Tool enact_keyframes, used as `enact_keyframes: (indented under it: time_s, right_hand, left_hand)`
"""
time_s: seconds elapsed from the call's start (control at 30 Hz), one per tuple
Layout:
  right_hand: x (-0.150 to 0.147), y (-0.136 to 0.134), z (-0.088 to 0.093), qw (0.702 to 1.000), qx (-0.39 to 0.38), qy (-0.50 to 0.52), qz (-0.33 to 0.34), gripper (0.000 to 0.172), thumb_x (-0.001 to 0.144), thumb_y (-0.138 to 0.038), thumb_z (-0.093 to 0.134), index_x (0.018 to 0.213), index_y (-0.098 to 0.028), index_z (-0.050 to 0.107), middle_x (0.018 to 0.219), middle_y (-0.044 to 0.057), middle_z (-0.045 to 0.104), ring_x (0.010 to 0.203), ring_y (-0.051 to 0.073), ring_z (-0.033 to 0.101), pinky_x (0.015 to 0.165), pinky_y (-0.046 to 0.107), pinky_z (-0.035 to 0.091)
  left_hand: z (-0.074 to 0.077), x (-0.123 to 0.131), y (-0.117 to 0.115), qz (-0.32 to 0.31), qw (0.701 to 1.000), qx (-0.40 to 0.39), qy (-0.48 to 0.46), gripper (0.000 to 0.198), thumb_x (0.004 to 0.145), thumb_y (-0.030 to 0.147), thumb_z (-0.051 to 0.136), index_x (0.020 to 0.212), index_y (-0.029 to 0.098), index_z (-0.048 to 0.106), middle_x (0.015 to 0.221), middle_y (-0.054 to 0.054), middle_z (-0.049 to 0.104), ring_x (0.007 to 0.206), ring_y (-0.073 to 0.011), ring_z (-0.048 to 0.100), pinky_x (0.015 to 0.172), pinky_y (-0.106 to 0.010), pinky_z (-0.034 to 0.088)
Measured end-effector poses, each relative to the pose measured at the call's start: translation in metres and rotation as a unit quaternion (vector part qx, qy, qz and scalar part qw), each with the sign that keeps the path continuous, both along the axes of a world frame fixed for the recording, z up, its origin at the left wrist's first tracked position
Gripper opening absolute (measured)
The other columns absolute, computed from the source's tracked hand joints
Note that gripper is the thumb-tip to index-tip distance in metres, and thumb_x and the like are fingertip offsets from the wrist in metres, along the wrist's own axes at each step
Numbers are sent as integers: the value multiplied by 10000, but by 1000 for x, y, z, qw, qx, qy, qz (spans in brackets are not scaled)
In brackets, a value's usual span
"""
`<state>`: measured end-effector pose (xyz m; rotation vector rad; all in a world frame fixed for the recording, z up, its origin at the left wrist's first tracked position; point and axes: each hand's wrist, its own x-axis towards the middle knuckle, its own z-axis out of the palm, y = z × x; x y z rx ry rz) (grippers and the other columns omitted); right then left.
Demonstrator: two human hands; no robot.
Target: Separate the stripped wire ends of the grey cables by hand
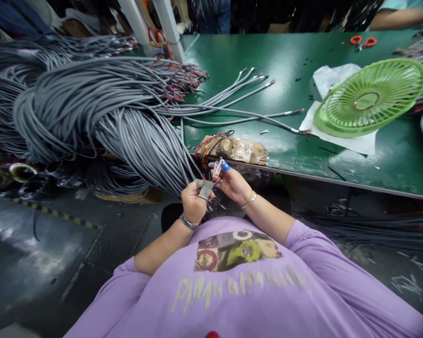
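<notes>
My left hand (193,203) is closed around the end of a grey cable, and grey wrapping covers some of its fingers. Thin coloured wires (216,183), among them red, green and blue ones, fan out from that grip toward the other hand. My right hand (235,186) has its fingertips pinched together at these wires, with blue tape on one finger. Something pale and pinkish (217,169) shows at its fingertips, too small to make out. Both hands are held in front of my body, just off the table's front edge.
A large bundle of grey cables (66,103) hangs over the green table (268,61) at left. A taped wooden block (243,149) lies at the front edge. Farther right are a green fan (366,101) on white paper and orange-handled scissors (363,42). Another person's arm (402,19) shows top right.
</notes>
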<state>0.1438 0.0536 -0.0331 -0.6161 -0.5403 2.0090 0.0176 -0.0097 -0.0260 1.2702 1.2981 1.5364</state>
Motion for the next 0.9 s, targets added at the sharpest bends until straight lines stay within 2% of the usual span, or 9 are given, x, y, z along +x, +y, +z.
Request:
enact_keyframes:
  time_s: [0.23, 0.57, 0.9]
  right_hand:
    - [-2, 2, 7, 998, -58, 38, 3, 291, 945, -339, 466, 881, -164, 689, 762, 23, 716, 583, 96, 540, 561, 204, 464]
    - [-2, 2, 4, 998, -58, 39, 2, 265, 914, -356, 500, 856, -177, 687, 765, 25, 713, 581, 102, 532, 569, 214, 458]
    - [-7, 4, 5, 996, -73, 37, -32, 289, 925, -278, 445, 810, -158, 682, 719, 36, 706, 603, 115, 566, 564, 215, 465]
  left_hand:
    - [-8, 0, 3, -5, 1000, -26, -13, 214, 803, 314, 666, 660, 160, 627, 517, 21, 584, 450, -74, 504, 458, -185, 400]
    - [-11, -1, 5, 0, 999, -40, -11, 216, 797, 339, 661, 677, 163, 627, 519, 20, 584, 451, -78, 506, 455, -187, 403]
    - [-7, 1, 8, -10, 998, -56, -1, 193, 784, 328, 661, 687, 166, 621, 513, 27, 582, 435, -75, 501, 445, -182, 403]
